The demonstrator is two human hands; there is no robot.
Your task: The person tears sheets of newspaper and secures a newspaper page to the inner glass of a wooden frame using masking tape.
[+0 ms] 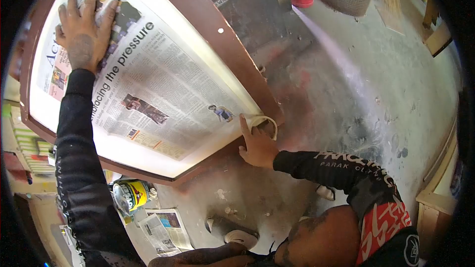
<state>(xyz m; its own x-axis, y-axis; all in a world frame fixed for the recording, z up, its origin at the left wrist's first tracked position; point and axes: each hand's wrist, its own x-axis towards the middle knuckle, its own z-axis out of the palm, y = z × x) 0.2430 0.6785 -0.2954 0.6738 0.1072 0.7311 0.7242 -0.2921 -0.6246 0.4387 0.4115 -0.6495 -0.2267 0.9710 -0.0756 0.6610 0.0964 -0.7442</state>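
While the left hand (83, 34) lies flat on the newspaper (163, 69), fingers spread wide and grasping nothing, the right hand (260, 148) has its index finger extended and the other fingers curled around a cream tape roll (275, 127), the exact grip partly hidden. The newspaper rests on a white panel (173, 17) within a brown frame (213, 15); the tape roll sits at the frame's corner. A paint can (134, 195) stands near the frame.

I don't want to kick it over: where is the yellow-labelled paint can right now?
In the head view, the paint can is lower left, beside the left sleeve, between the brown frame and the newspaper sheets below it.
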